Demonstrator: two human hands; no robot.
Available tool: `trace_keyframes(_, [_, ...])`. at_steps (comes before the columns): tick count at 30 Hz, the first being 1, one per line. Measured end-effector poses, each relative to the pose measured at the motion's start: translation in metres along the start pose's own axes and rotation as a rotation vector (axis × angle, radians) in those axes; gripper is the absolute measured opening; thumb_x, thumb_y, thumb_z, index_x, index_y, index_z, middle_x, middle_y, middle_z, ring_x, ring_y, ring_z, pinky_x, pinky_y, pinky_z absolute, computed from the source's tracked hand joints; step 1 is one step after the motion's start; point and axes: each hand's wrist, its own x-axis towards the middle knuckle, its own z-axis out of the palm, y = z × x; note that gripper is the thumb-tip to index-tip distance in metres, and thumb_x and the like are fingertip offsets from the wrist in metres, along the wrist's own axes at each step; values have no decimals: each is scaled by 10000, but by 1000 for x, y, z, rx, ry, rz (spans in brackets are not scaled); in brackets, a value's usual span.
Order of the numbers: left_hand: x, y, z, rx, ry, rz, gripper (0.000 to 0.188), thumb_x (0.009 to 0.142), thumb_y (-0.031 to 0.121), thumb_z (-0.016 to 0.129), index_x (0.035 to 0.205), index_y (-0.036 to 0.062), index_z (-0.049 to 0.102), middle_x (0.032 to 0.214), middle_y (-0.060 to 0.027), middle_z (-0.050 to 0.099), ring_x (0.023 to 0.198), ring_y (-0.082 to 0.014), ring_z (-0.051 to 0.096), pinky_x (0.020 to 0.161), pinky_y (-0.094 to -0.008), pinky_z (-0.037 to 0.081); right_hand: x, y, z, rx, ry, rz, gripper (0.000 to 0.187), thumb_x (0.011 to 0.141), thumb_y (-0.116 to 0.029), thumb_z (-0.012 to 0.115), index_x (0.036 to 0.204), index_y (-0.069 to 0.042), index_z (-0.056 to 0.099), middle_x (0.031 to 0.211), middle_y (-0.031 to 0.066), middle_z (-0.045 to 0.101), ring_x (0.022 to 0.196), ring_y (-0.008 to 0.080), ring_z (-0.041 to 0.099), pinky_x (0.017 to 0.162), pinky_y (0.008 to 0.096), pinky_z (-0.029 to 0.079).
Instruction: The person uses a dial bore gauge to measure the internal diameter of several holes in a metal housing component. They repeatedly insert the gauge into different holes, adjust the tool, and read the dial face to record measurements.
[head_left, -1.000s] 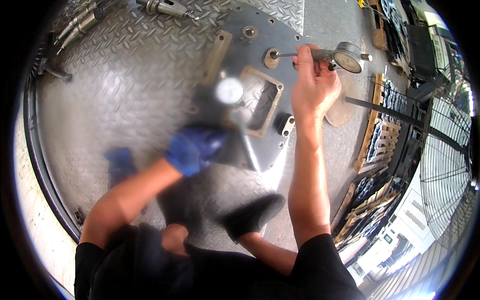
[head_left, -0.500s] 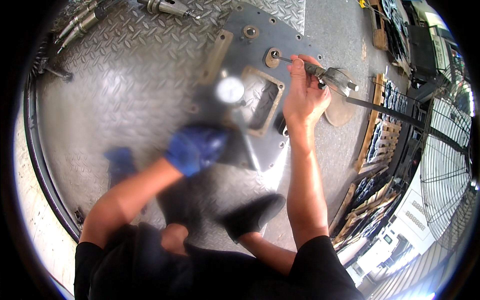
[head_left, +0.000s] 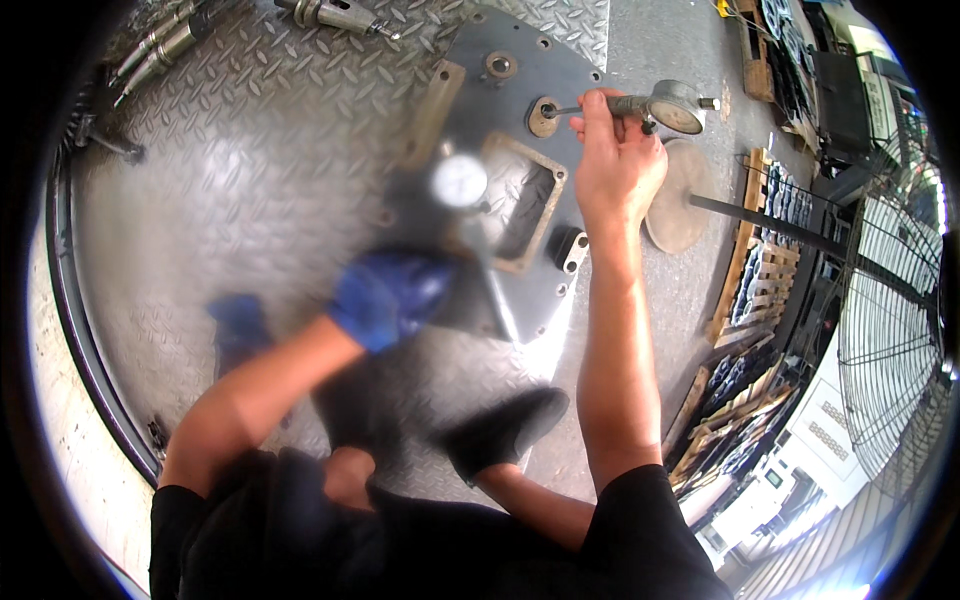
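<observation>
The dial gauge (head_left: 675, 108) sits right of the top centre of the frame, its thin rod pointing left into the hole of a raised round boss (head_left: 541, 122). My right grip (head_left: 622, 160), bare, is closed around the gauge's handle, thumb and fingers on the stem between rod and dial. The boss belongs to a dark metal plate (head_left: 488, 110) reaching from the top centre to the middle of the frame, with another round boss (head_left: 500, 66) above, a rectangular opening edged by a raised rim (head_left: 530, 153) below, and a small two-holed block (head_left: 573, 252) near its right edge. A second gauge (head_left: 460, 181), white-faced and blurred, shows over the plate at the centre; its rod slants toward the lower right. My left grip (head_left: 392, 298), in a blue glove, is just beside it, too blurred for me to tell whether it holds anything. Under the plate spreads a diamond-patterned metal sheet (head_left: 200, 150), with tool holders (head_left: 335, 15) at the upper left. My dark shoe (head_left: 515, 425) shows at the lower centre. To the right stand a round base (head_left: 680, 200) with a dark pole, wooden pallets (head_left: 775, 265) and a wire fan cage (head_left: 885, 350).
</observation>
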Motion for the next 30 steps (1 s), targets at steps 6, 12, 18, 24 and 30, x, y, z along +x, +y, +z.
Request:
trace_keyframes(6, [10,4,-5,-38,29,15,355,855,163,762,1206,116,745,850,-93,717,705,-307,698,631,-433,571,-7,15,2,73,47,-21,252,1010,-242,691,1040,5,734,777,73,724,721,128,660,720,303,519])
trace_keyframes(12, [9,3,-6,-20,19,29,361,855,162,764,1213,121,745,848,-91,716,699,-305,696,615,-429,564,0,17,1,62,56,-7,247,1010,-247,697,1032,-4,741,769,69,721,725,120,654,719,304,518])
trace_keyframes(18, [13,4,-11,-24,10,29,360,855,163,763,1212,123,743,827,-89,709,689,-301,693,605,-430,560,-9,13,2,68,75,8,255,1010,-251,697,1030,-2,746,769,81,717,732,118,659,722,303,519])
trace_keyframes(24, [6,2,-5,20,-6,27,329,849,155,765,1175,114,752,833,-92,717,690,-307,700,610,-434,566,-2,12,0,37,42,-44,257,1009,-250,696,1024,2,745,781,82,730,729,124,669,717,309,525])
trace_keyframes(30, [3,1,-3,4,-43,11,321,847,155,763,1165,111,755,840,-96,720,695,-311,703,611,-435,567,5,11,0,43,41,-24,252,998,-235,708,1020,12,748,796,80,743,739,131,687,735,308,539])
